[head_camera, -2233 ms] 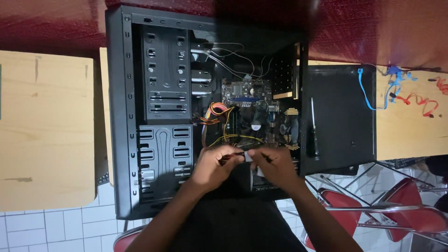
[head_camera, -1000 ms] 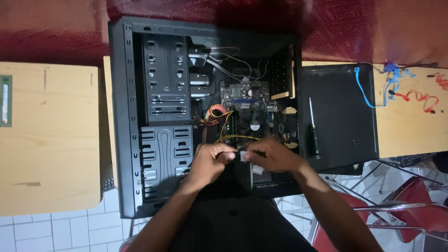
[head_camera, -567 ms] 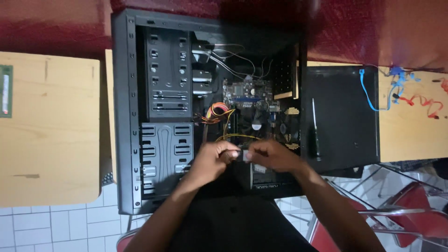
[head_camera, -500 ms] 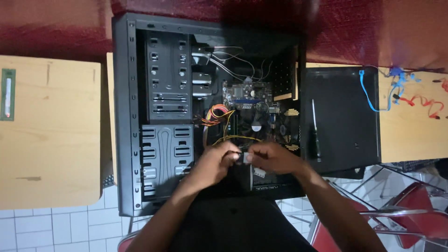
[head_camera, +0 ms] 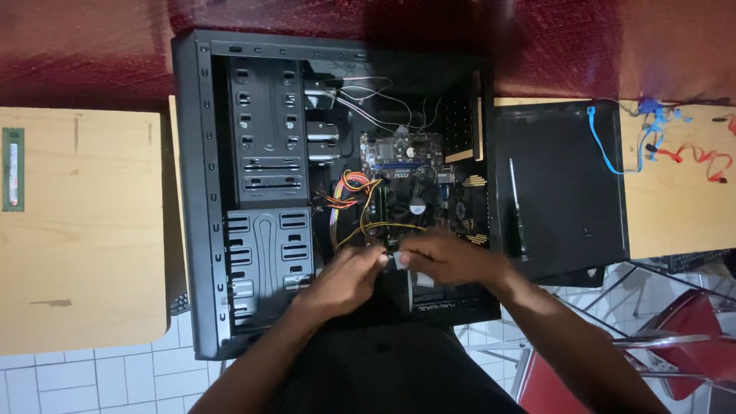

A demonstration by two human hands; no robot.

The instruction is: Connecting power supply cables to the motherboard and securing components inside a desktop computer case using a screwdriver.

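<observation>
An open black computer case (head_camera: 201, 192) lies on its side with the motherboard (head_camera: 402, 153) and coloured wires (head_camera: 349, 192) exposed. My left hand (head_camera: 341, 280) and my right hand (head_camera: 445, 259) meet low in the case, above the power supply (head_camera: 445, 295). Both pinch a small light-coloured connector (head_camera: 396, 259) at the end of the yellow and black wires. The fingers hide most of the connector.
The case's black side panel (head_camera: 567, 184) lies to the right with a screwdriver (head_camera: 517, 207) on it. Blue and red cables (head_camera: 659, 138) rest on the right wooden table. A green memory stick (head_camera: 12, 169) sits on the left wooden table. Red chairs (head_camera: 690, 337) stand lower right.
Both hands stay together on the connector, with only small finger shifts. The view has drifted slightly, so the case sits a little further right in the picture.
</observation>
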